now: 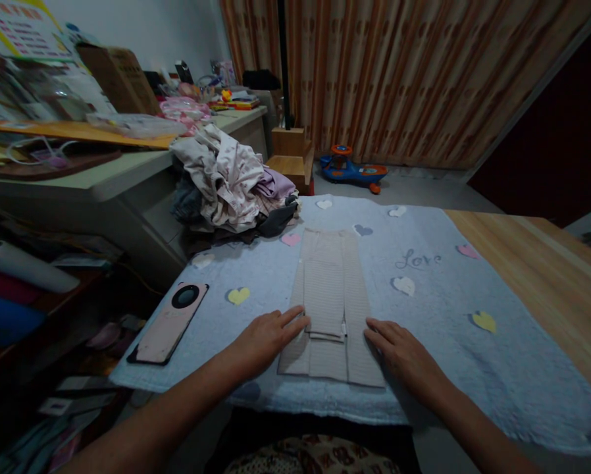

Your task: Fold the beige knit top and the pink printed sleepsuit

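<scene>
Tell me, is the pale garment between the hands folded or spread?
Folded: the pale garment lies in a narrow strip, with a layer on top stopping short of its near end.

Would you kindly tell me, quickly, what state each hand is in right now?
Left hand: open, laid on the folded garment, not gripping it.
Right hand: open, at the garment's right edge; no grip visible.

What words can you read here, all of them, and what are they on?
"Love": on the blue blanket.
Poster on the wall: has lettering, too blurred to read.
White tag on the folded garment: too small to read.
Cardboard box: any print is too blurred.
</scene>
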The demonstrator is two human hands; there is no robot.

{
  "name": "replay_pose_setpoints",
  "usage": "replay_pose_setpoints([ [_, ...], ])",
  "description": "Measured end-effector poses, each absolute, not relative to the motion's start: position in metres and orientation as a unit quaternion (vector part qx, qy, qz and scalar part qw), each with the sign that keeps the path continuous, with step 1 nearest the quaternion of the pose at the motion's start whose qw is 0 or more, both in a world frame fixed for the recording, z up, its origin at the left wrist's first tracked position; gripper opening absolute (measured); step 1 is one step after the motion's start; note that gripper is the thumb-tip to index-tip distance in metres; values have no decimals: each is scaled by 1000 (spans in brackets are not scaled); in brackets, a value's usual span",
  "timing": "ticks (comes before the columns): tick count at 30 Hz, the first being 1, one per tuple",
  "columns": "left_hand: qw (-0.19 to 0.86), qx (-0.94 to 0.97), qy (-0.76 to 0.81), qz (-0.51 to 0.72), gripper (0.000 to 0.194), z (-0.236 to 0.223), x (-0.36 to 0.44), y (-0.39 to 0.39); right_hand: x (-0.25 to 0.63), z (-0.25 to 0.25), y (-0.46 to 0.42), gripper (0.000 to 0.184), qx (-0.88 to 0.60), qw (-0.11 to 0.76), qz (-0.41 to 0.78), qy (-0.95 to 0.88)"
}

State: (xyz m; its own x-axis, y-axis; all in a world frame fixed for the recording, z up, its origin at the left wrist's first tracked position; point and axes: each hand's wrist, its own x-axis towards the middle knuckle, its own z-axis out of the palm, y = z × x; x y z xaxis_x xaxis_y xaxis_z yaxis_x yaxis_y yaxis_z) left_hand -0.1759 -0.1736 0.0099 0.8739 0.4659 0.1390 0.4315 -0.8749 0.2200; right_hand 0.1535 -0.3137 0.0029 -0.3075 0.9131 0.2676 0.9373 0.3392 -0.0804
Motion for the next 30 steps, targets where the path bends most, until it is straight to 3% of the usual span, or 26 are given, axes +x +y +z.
replay_pose_setpoints([
  [4,69,964,228,117,70,7,-187,-175,161,-2,-320,43,-570,139,-36,-809],
  [9,66,970,206,111,63,7,-189,-174,158,-10,-317,31,-559,154,-45,-813],
  [19,76,975,173,116,47,-3,-194,-171,150,-9,-313,26,-546,302,21,-781],
  [25,118,968,184,122,46,-6,-195,-172,144,-19,-312,28,-558,313,26,-768],
  [30,122,960,188,166,47,-14,-191,-171,144,-18,-305,36,-576,271,5,-771],
])
